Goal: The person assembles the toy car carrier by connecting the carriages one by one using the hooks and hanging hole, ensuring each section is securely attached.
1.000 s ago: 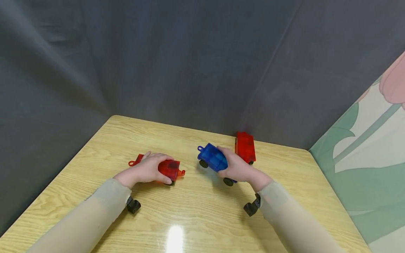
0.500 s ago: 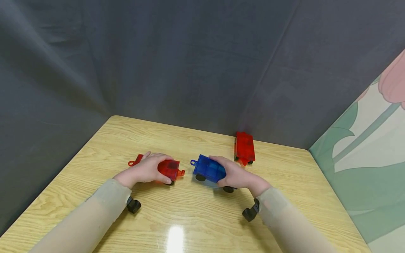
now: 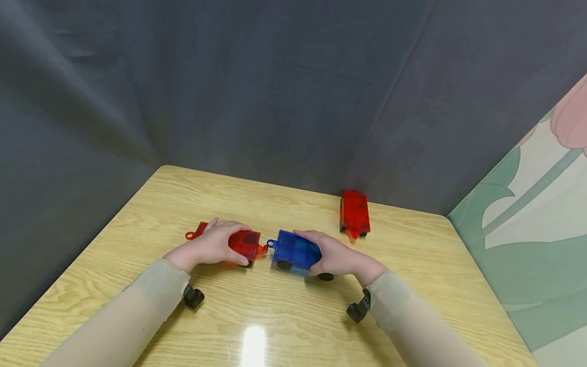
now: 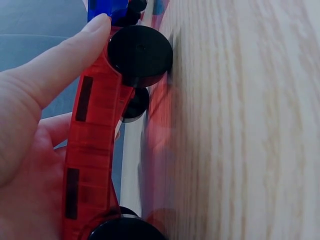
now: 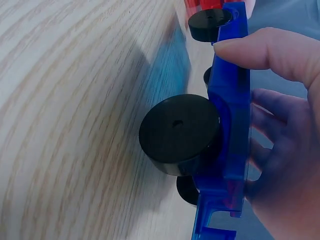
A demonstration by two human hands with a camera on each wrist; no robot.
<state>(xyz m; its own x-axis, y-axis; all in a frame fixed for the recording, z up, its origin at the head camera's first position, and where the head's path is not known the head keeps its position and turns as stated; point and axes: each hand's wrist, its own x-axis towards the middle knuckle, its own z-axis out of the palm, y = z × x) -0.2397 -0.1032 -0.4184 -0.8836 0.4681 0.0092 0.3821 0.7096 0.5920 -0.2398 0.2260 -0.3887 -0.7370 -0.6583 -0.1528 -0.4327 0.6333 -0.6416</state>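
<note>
My left hand (image 3: 212,245) grips a translucent red toy car base (image 3: 246,243) with black wheels, standing on the table. Its hook (image 3: 262,250) points right, and a ring (image 3: 190,235) sticks out at its left end. In my right hand (image 3: 334,256) is a matching blue car base (image 3: 290,248), held by its sides between thumb and fingers. The blue ring (image 3: 271,244) lies right at the red hook in the head view. Close over the wood, the blue base's black wheel (image 5: 180,132) shows in the right wrist view. My palms hide part of both bases.
A second red car base (image 3: 355,211) stands at the back right, near the dark curtain (image 3: 275,92). The wooden table (image 3: 284,316) has a bright reflection at the front. A flower-patterned cloth (image 3: 527,229) borders its right side.
My right hand has brought the blue car base left and down, turning it more level, until its ring meets the red hook in view. The left hand and its red base have stayed put.
</note>
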